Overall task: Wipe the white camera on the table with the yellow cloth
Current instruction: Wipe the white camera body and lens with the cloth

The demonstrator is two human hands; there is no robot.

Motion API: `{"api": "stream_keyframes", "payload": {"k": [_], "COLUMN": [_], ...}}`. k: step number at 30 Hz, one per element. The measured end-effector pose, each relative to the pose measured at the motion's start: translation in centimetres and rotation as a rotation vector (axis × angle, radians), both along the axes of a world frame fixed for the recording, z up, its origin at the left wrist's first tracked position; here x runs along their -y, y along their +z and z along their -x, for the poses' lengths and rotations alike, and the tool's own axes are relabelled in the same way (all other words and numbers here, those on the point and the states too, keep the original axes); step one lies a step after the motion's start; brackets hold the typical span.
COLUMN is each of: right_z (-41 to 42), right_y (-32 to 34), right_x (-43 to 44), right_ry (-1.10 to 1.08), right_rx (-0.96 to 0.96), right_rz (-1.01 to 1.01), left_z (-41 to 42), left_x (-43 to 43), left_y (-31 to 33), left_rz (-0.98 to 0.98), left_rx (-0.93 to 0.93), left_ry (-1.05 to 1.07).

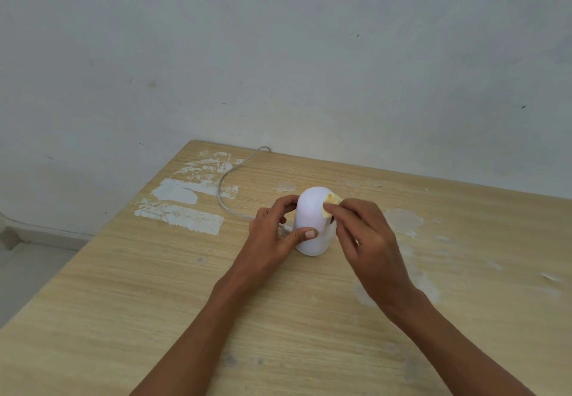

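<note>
Camera (312,222) is standing upright mid-table (154,302), white dome-topped body, base on the wood. Left hand (272,234) is gripping it from the left: fingers curling round the far side, thumb pressing across the front low down. Right hand (362,231) is pinching the cloth (332,205), small yellow wad, against the camera's upper right shoulder. Most of the cloth is hidden under the fingers, only a crumpled corner is showing. Right hand is also blocking the camera's right side, so can't tell what's on that face. Cable (226,185) is running from behind the left hand, looping back over the table to the far edge by the wall (278,55). White paint patches (182,206) are sitting left of the camera, well clear of both hands; fainter smears to the right. Both forearms are coming in from the near edge.
</note>
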State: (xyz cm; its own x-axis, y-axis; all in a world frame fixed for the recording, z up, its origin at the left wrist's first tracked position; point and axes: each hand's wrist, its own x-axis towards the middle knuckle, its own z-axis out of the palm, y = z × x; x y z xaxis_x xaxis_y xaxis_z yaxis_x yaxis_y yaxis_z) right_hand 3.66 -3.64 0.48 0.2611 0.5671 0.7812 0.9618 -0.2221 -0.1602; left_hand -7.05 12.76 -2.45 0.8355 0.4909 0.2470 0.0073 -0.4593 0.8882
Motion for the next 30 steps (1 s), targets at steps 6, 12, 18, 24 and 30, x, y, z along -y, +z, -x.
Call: {"api": "stream_keyframes", "payload": {"k": [6,12,18,24,30], "right_z": [0.5,-0.1,0.6,-0.2,0.5], "right_y": [-0.9,0.2,-1.5,0.0,-0.2], "right_x": [0.6,-0.3,1.0,0.3,-0.2], "right_ry": [0.033,-0.008,0.057,0.007,0.043], "right_rx": [0.042,-0.011,0.047,-0.035,0.098], "right_rz": [0.06,0.012,0.091,-0.023,0.045], "left_z": [0.0,-0.1,-0.1,-0.1,-0.1], "left_x": [0.0,-0.1,-0.1,-0.1,-0.1], "left_y": [0.0,-0.1,-0.1,-0.1,-0.1], "left_rz": [-0.012,-0.018,-0.029,-0.019,-0.018], "left_rx": [0.007,0.001,0.007,-0.001,-0.001], "left_ry": [-0.007,-0.003,-0.005,0.0,0.001]}}
